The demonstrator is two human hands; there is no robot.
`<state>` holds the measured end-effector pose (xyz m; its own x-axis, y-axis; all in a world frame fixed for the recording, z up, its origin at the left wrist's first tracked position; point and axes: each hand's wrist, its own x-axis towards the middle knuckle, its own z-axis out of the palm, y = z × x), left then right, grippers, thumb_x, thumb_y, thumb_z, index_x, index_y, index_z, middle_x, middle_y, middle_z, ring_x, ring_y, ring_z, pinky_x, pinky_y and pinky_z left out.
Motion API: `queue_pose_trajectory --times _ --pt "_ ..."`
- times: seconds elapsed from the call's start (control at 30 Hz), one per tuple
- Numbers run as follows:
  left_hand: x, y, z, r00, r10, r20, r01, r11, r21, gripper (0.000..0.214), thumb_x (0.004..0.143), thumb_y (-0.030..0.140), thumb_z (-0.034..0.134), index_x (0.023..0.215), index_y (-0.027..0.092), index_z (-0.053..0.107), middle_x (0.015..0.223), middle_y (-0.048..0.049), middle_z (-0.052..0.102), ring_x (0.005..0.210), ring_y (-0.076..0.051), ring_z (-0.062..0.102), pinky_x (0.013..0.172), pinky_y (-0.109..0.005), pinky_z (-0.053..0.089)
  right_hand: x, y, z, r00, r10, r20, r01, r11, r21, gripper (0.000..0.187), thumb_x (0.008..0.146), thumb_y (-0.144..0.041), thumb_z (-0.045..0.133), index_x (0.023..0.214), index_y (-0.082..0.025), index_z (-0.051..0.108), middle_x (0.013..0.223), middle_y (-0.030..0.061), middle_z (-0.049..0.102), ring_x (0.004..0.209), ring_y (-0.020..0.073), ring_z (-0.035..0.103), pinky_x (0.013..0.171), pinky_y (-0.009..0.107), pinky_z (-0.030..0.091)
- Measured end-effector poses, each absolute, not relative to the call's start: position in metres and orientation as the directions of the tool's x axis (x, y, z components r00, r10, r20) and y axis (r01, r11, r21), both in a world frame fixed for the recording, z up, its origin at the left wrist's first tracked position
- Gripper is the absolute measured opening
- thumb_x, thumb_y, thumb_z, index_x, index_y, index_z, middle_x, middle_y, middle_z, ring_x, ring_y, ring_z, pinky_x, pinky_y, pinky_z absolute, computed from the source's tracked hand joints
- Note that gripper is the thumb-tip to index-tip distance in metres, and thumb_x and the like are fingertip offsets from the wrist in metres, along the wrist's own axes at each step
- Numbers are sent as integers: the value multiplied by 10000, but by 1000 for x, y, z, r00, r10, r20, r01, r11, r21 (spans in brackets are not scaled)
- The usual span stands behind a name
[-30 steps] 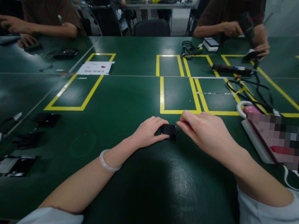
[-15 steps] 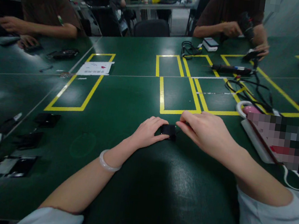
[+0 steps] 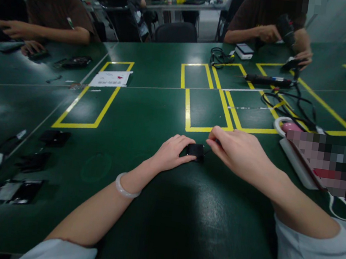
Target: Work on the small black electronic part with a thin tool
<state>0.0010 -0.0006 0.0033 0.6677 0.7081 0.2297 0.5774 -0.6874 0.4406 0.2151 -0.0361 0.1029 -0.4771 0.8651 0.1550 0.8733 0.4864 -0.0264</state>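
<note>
My left hand (image 3: 174, 153) grips a small black box-shaped part (image 3: 196, 150) between thumb and fingers, holding it by its left side on the green table (image 3: 149, 211). To the right of it, my right hand (image 3: 234, 148) is closed in a pinch. A thin dark piece (image 3: 207, 150) runs from the black part toward these fingertips; whether it is a wire or a tool tip, I cannot make out. Most of what the right fingers hold is hidden behind them.
Several black parts (image 3: 33, 161) lie at the left. Yellow tape frames (image 3: 207, 130) and a paper label (image 3: 111, 79) mark the table. At right are a pink-and-white object (image 3: 300, 150), cables (image 3: 304, 104) and a pen-shaped black tool (image 3: 270, 80). Two people work across the table, one with a power tool (image 3: 286, 29).
My right hand has shifted very slightly to the right, away from the black part. My left hand keeps its grip in the same place.
</note>
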Motion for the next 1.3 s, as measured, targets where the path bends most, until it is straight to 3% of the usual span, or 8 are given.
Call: queue_pose_trajectory --times 0.17,0.37,0.57,0.8,1.1,1.3 --pt "1 0 3 660 715 229 588 -682 435 382 914 489 524 1157 195 526 1092 -75 611 970 -238 543 860 -378 450 215 -37 103 -477 862 171 863 496 -90 197 943 -301 367 1041 -188 495 760 25 659 644 177 612 542 272 267" --pt "1 0 4 663 714 225 580 -680 449 385 919 490 509 1173 202 529 1096 -80 613 979 -242 549 867 -389 452 216 -36 103 -479 864 155 870 491 -49 214 956 -339 360 948 -196 519 737 34 662 632 181 593 537 275 250" --pt "1 0 2 658 715 237 582 -683 442 386 909 489 531 1159 195 526 1086 -76 613 982 -240 546 875 -385 453 216 -36 103 -484 858 173 859 503 -91 194 919 -276 391 1060 -181 486 761 26 659 638 175 604 548 272 276" --pt "1 0 2 668 708 229 575 -687 444 388 919 485 517 1185 202 520 1102 -74 612 995 -240 548 886 -389 449 216 -36 104 -486 859 160 865 498 -50 228 956 -362 372 935 -198 529 742 36 668 648 185 601 549 277 254" --pt "1 0 3 661 714 230 584 -682 440 373 914 483 526 1158 202 521 1084 -77 613 980 -242 549 865 -387 456 218 -37 104 -483 861 160 863 499 -79 187 931 -286 376 1025 -186 503 743 28 658 612 165 585 537 266 263" --pt "1 0 1 662 713 230 579 -682 447 381 913 484 527 1179 211 522 1105 -72 611 994 -242 550 883 -392 452 215 -36 106 -485 859 162 869 494 -21 246 960 -375 374 910 -198 537 708 29 656 610 177 588 552 278 257"
